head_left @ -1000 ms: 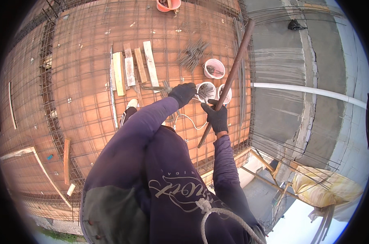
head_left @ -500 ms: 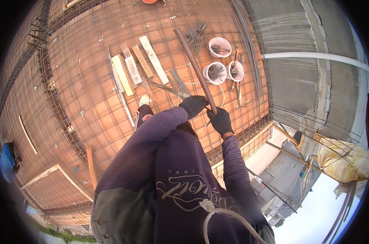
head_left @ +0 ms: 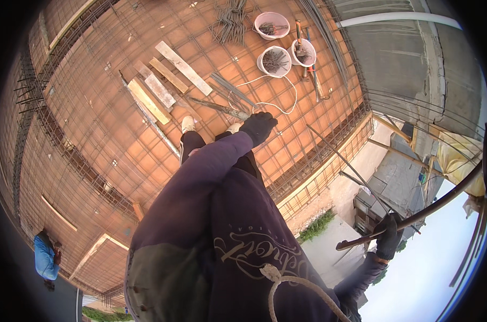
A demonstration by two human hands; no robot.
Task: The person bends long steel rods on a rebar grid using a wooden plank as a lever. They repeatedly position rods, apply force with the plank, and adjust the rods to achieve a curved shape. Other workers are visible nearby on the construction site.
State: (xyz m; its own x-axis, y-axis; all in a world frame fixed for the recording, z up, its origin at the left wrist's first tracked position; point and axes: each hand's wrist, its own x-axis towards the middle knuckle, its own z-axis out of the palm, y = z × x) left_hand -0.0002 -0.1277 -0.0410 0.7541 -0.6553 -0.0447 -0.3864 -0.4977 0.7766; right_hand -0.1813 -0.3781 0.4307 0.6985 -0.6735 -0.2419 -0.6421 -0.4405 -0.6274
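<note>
My right hand, in a dark glove, is stretched far out to the right. Its fingers wrap round a long brown pipe, which looks curved near the picture's rim. A thin steel rod runs from the rebar grid toward this hand; whether the two touch I cannot tell. In front of my body, my left hand, gloved too, hangs above the grid with its fingers curled. What it holds, if anything, is hidden. Just left of it lies a narrow, rough stick whose end reaches the glove.
Rebar mesh covers orange-brown panels. Several boards lie ahead, with three buckets of metal pieces and tools, a white cord and a heap of bent bars. A timber edge drops off at right. A person in blue is far left.
My right hand has swung the pipe from in front of me out to the far right. My left hand is now apart from the pipe. The view has shifted, and the thin rod now shows.
</note>
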